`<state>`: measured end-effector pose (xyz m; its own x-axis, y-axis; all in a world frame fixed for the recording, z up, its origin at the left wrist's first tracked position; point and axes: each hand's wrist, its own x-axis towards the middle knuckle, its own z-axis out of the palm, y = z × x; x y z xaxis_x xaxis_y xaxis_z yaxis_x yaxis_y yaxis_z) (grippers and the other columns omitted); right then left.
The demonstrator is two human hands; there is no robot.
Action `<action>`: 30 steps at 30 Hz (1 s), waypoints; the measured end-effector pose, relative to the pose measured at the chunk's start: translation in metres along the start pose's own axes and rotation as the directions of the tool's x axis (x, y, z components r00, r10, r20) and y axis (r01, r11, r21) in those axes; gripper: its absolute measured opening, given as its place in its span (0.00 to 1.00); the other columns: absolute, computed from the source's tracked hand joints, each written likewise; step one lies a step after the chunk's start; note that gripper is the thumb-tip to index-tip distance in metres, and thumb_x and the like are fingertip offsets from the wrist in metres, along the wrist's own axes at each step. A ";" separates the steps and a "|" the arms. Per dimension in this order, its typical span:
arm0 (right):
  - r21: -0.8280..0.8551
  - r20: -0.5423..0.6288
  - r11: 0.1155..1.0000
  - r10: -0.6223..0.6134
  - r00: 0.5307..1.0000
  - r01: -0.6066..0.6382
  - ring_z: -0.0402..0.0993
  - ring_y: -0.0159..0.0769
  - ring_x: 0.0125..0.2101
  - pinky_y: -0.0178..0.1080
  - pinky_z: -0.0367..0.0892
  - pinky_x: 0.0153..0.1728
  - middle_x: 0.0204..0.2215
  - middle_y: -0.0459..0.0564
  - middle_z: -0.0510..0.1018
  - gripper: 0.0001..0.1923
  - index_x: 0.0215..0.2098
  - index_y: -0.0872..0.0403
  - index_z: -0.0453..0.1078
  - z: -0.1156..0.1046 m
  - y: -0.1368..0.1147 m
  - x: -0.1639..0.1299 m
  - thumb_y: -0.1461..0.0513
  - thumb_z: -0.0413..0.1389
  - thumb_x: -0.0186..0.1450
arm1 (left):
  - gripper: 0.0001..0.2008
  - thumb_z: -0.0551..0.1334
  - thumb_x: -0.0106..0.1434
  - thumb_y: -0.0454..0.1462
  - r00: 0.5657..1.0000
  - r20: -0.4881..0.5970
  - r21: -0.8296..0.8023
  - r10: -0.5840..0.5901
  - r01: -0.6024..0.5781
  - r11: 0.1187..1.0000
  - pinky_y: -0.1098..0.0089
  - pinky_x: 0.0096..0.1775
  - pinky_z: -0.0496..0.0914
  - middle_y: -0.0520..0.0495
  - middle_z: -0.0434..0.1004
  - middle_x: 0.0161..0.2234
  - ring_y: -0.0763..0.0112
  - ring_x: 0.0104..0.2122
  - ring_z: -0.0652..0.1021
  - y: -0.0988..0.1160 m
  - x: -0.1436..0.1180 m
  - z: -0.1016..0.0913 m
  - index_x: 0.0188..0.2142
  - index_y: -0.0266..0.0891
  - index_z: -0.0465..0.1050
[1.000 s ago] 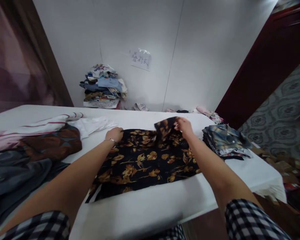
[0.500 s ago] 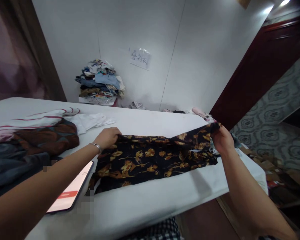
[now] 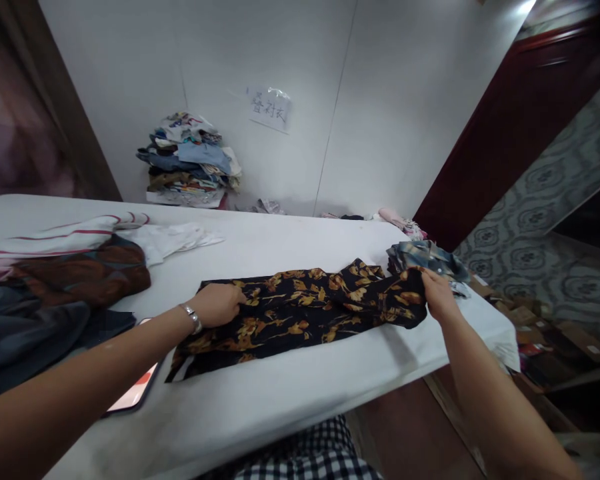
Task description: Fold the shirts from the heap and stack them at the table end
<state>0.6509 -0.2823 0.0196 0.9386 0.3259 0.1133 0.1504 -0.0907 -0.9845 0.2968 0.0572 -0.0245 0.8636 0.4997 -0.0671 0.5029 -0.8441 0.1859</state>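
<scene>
A black garment with a golden leaf print (image 3: 300, 313) lies folded lengthwise on the white table (image 3: 290, 407). My left hand (image 3: 219, 304), with a bracelet at the wrist, grips the garment's left end and presses it to the table. My right hand (image 3: 436, 293) holds the garment's right end low over the table, near the right edge.
A folded stack of patterned clothes (image 3: 427, 260) sits just behind my right hand. Loose clothes (image 3: 55, 280) are heaped at the left. A phone (image 3: 133, 393) lies under my left forearm. A pile of clothes (image 3: 187, 160) stands against the back wall. Boxes (image 3: 540, 333) lie on the floor to the right.
My right hand drew the garment's top part out to the right, then lowered it onto the table, folding the garment into a narrow strip. My left hand slid slightly toward me while holding the left end.
</scene>
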 end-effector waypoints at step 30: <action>-0.473 0.640 0.778 -0.019 0.768 0.413 0.76 0.45 0.44 0.48 0.70 0.49 0.44 0.54 0.80 0.17 0.49 0.53 0.73 0.115 0.064 -0.015 0.59 0.58 0.62 | 0.12 0.59 0.58 0.45 0.985 -0.172 -0.646 -0.021 -0.097 0.757 0.67 0.35 0.68 0.48 0.74 0.34 0.69 0.29 0.72 0.115 -0.018 0.045 0.37 0.43 0.75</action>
<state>0.6107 -0.1847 -0.0604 0.5195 0.8543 0.0198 0.6516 -0.3810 -0.6559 0.3410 -0.0574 -0.0463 0.8339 0.5431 0.0984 0.2737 -0.5617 0.7807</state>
